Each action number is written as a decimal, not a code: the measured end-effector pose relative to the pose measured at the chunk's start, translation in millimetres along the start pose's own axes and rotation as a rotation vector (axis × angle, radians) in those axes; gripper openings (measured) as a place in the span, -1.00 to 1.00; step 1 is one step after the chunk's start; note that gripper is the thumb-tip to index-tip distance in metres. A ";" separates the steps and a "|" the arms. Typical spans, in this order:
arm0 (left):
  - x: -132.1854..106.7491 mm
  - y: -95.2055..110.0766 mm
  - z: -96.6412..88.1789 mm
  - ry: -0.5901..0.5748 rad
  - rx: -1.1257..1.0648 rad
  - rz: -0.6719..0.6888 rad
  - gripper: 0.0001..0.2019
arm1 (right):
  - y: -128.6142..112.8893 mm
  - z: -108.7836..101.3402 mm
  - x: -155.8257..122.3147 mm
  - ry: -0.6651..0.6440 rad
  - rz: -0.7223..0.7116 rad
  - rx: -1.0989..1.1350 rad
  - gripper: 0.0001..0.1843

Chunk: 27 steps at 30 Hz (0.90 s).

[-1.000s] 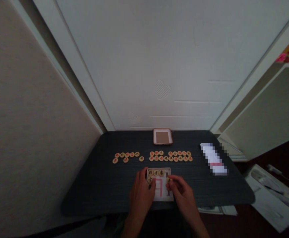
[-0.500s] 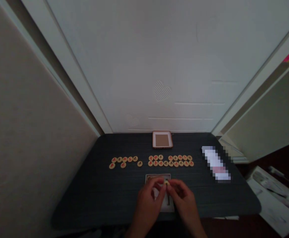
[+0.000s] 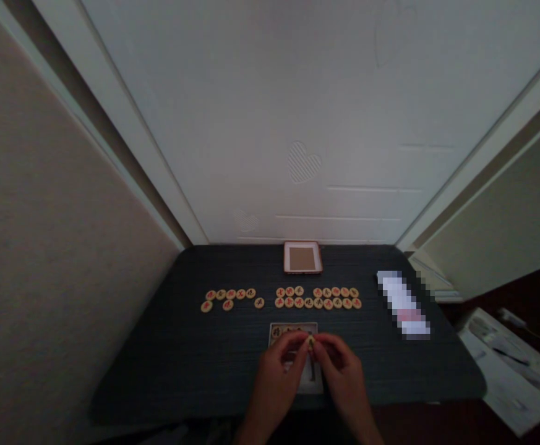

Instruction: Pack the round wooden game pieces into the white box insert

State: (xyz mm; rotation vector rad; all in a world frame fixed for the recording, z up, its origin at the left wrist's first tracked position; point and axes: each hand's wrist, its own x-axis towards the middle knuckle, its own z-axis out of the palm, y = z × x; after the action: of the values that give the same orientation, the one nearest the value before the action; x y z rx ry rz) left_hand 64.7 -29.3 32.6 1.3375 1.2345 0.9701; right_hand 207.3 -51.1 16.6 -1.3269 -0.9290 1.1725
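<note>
Between the fingertips of my left hand (image 3: 282, 368) and my right hand (image 3: 340, 364) is a small round Chinese chess piece (image 3: 311, 341). Both hands are closed in a pinch on it, over an open box (image 3: 315, 384) at the table's near edge. Inside the box, a few chess pieces (image 3: 278, 332) show along its far side; my hands cover much of the rest. Beyond the box, several wooden chess pieces (image 3: 318, 303) with red or black characters lie face up in two rows, split into a left and a right group.
A shallow tray-like lid (image 3: 302, 243) lies at the back of the dark table (image 3: 158, 358), against a white panel (image 3: 232, 123). At the right lies a blurred-out pale object (image 3: 402, 306). A white box (image 3: 511, 371) with items sits lower, right of the table.
My hands keep their pinch on the chess piece, barely moved. The view has shifted slightly, and more of the pieces inside the box show.
</note>
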 end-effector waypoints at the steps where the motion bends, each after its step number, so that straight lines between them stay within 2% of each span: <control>1: -0.3 0.0 0.4 -0.002 -0.006 -0.001 -0.75 | 0.5 0.1 -0.3 -0.005 0.005 0.004 -0.55; 7: -0.9 5.1 1.4 0.015 -0.043 -0.005 -0.81 | 4.4 -0.3 -2.6 -0.022 -0.005 0.024 -0.59; 14: -0.1 6.0 -1.9 0.026 -0.053 -0.023 -0.79 | -0.5 -0.2 -4.9 -0.028 -0.036 -0.013 -0.66; 21: -2.1 7.6 -5.0 -0.015 -0.126 -0.082 -0.70 | -3.1 -0.3 -5.7 0.007 -0.025 -0.033 -0.62; 27: -5.0 8.5 -4.5 -0.035 -0.107 -0.058 -0.70 | -0.8 -0.8 -7.4 0.008 -0.033 -0.046 -0.62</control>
State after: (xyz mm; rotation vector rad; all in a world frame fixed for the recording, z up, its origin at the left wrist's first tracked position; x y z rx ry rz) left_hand 60.9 -33.1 42.0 1.2237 1.1723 0.9555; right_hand 206.7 -58.3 18.3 -1.3477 -0.9738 1.1261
